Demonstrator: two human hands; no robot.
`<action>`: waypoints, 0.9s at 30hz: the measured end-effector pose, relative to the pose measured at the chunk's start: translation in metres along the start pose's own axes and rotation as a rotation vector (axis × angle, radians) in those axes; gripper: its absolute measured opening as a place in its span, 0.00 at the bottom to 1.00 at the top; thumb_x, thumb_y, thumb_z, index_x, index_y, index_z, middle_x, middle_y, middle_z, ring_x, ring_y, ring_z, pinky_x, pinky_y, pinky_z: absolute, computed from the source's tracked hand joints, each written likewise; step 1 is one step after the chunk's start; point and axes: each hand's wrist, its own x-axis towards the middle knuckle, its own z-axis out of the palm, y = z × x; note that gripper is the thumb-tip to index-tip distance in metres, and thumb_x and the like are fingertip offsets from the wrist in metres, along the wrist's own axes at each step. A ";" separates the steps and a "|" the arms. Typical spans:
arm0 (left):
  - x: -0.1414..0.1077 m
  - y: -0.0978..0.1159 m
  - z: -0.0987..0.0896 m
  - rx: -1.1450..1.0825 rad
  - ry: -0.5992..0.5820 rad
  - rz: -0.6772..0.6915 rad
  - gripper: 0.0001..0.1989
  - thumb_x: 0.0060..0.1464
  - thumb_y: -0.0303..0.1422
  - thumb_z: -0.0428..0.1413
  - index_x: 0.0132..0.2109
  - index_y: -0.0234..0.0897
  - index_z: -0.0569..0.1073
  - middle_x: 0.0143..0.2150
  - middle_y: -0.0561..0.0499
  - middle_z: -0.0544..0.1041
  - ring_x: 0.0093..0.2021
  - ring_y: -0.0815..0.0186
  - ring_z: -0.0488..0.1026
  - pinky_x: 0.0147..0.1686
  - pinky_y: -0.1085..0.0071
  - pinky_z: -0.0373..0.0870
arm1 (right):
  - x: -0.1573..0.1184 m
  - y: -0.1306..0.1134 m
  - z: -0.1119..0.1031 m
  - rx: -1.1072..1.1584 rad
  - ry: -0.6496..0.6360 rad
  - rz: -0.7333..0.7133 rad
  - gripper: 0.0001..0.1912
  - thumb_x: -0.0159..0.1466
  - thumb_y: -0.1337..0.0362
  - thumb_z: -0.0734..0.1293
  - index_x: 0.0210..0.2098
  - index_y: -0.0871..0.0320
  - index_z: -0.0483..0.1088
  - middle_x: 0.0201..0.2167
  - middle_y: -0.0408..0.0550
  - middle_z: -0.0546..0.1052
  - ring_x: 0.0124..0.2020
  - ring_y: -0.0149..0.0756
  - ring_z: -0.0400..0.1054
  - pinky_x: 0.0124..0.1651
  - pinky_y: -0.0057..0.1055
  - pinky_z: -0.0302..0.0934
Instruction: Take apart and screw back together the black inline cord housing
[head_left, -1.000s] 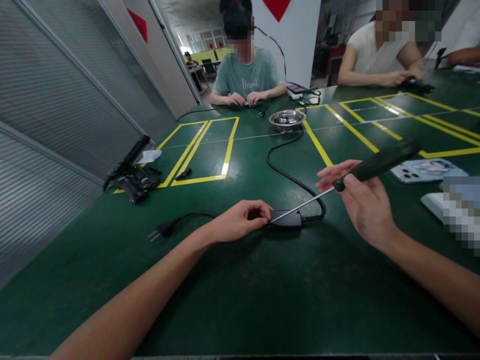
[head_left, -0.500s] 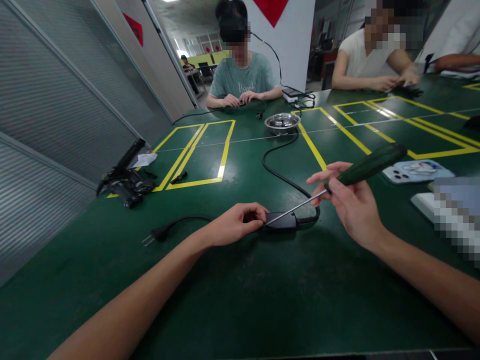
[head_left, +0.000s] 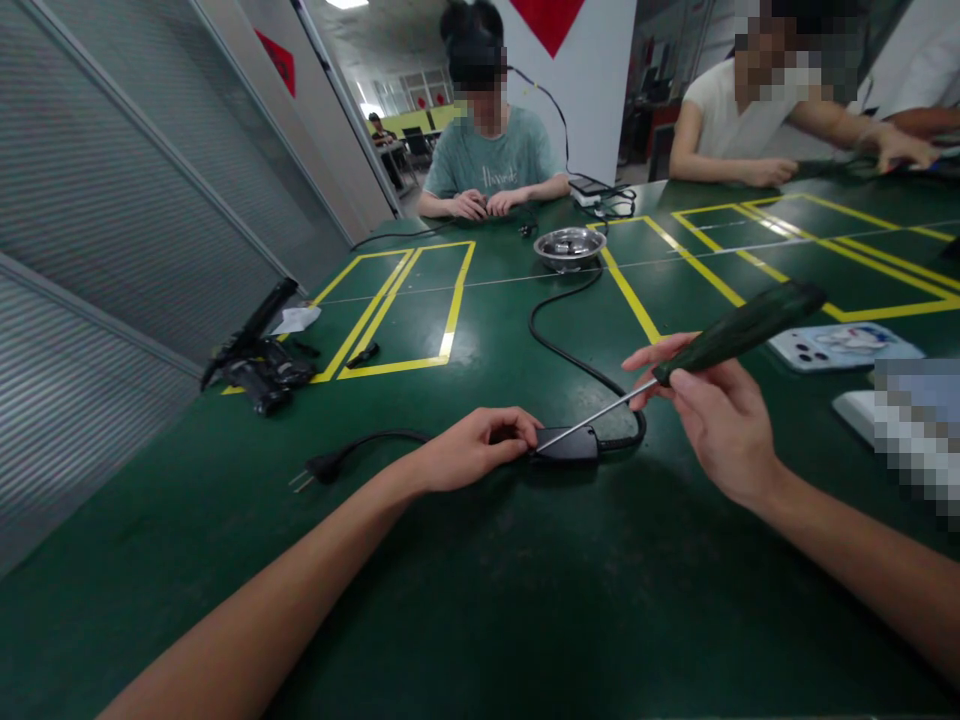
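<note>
Left hand (head_left: 480, 450): palm down, wrist low over the bench (head_left: 525, 610), fingers bent and bunched. Thumb and forefinger pinch the left end of a black box (head_left: 576, 443). The forearm runs obliquely from the near left of the bench towards its middle, elbow out of view.

Right hand (head_left: 724, 420): raised clear of the surface, thumb side towards the camera. It grips a screwdriver (head_left: 742, 332) with the thumb against the front of the dark green handle; the other fingers are loosely extended and slightly parted towards the left. The forearm enters from the near right. The handle's butt points up towards the right edge, and the shaft slants down leftward to the box's left end, beside the left fingertips. Whether the tip is seated in a screw cannot be told.

The box lies flat, nearer the near edge than the far edge. From its right end a black cord (head_left: 555, 345) bends back towards a steel bowl (head_left: 568, 267), placed towards the far edge. A two-pin plug (head_left: 326, 467) lies between the left hand and the left edge. A phone (head_left: 847, 345) lies beyond the right wrist, towards the right edge.
</note>
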 end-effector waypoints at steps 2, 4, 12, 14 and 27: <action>0.000 0.000 0.000 0.011 0.009 -0.008 0.06 0.60 0.29 0.50 0.40 0.35 0.71 0.51 0.48 0.72 0.48 0.63 0.70 0.50 0.64 0.65 | -0.001 -0.001 0.000 -0.106 0.027 -0.015 0.06 0.63 0.63 0.66 0.40 0.53 0.69 0.40 0.45 0.74 0.31 0.31 0.69 0.35 0.33 0.68; 0.000 0.000 0.001 0.017 0.022 -0.010 0.05 0.60 0.29 0.51 0.40 0.35 0.71 0.51 0.48 0.72 0.49 0.63 0.70 0.50 0.64 0.65 | -0.001 -0.001 0.001 -0.109 0.061 -0.020 0.05 0.62 0.63 0.67 0.39 0.52 0.68 0.38 0.44 0.74 0.30 0.30 0.69 0.34 0.32 0.68; 0.000 0.005 0.008 0.069 0.074 -0.015 0.03 0.58 0.29 0.52 0.38 0.35 0.70 0.49 0.48 0.73 0.48 0.63 0.71 0.49 0.66 0.67 | 0.002 0.001 0.001 0.145 0.133 0.051 0.06 0.64 0.64 0.64 0.41 0.52 0.68 0.32 0.42 0.74 0.31 0.32 0.70 0.30 0.31 0.66; -0.001 0.005 0.012 0.110 0.102 -0.008 0.02 0.58 0.28 0.51 0.37 0.36 0.69 0.49 0.47 0.73 0.47 0.63 0.71 0.48 0.66 0.68 | 0.010 -0.001 -0.005 0.071 0.239 0.056 0.08 0.64 0.60 0.64 0.42 0.52 0.68 0.28 0.42 0.73 0.25 0.31 0.68 0.26 0.30 0.64; -0.003 -0.001 0.025 0.740 0.202 0.261 0.25 0.62 0.36 0.52 0.64 0.41 0.55 0.58 0.43 0.68 0.54 0.57 0.66 0.57 0.55 0.63 | 0.035 0.023 -0.046 -1.467 -0.010 0.314 0.26 0.63 0.53 0.60 0.55 0.63 0.62 0.30 0.57 0.77 0.32 0.50 0.73 0.34 0.41 0.63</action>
